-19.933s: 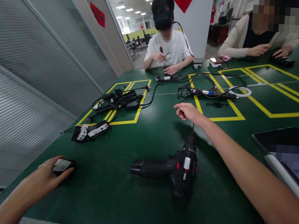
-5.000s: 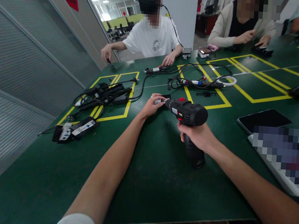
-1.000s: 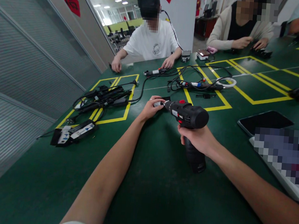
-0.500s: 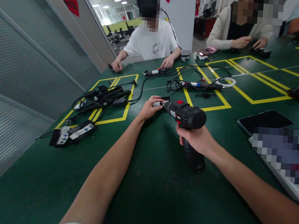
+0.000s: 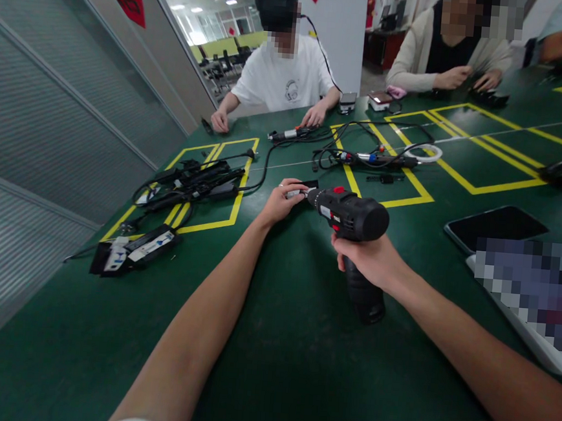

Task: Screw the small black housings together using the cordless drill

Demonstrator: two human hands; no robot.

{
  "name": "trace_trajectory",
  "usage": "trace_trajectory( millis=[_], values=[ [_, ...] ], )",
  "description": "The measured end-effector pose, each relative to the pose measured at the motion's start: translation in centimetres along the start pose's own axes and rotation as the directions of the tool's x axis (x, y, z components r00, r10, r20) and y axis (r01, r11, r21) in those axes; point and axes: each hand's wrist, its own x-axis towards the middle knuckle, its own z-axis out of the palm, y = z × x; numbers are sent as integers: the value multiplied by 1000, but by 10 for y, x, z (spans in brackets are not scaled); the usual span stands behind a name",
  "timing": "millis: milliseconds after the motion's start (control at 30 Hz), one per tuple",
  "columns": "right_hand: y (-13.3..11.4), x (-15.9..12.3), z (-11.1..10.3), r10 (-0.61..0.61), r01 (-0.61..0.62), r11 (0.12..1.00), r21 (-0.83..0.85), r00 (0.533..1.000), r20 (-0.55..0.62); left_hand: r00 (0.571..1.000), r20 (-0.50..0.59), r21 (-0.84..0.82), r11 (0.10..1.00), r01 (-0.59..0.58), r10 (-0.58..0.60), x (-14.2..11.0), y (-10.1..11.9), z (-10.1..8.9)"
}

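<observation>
My right hand is wrapped round the grip of a black cordless drill with red switches. The drill lies level, its chuck aimed forward and left. At the chuck's tip is a small black part with a pale label, and my left hand is closed on it against the green table. My own fingers and the drill cover much of that part, so its kind and the bit's exact contact point do not show.
Bundled black cables and adapters lie to the left, near black pieces with white labels. Corded pen-like tools lie farther back. A dark phone rests at right. Across the green table sit co-workers, one in a white shirt.
The view has shifted very slightly. Both my hands, the drill and the small black part hold nearly the same position.
</observation>
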Motion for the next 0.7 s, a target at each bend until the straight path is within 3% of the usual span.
trace_trajectory(
  millis=[700],
  values=[
    [-2, 0, 0, 8, -8, 1000, -15, 1000, 3, 999, -27, -1, 1000, 25, -25, 1, 0, 1]
  ],
)
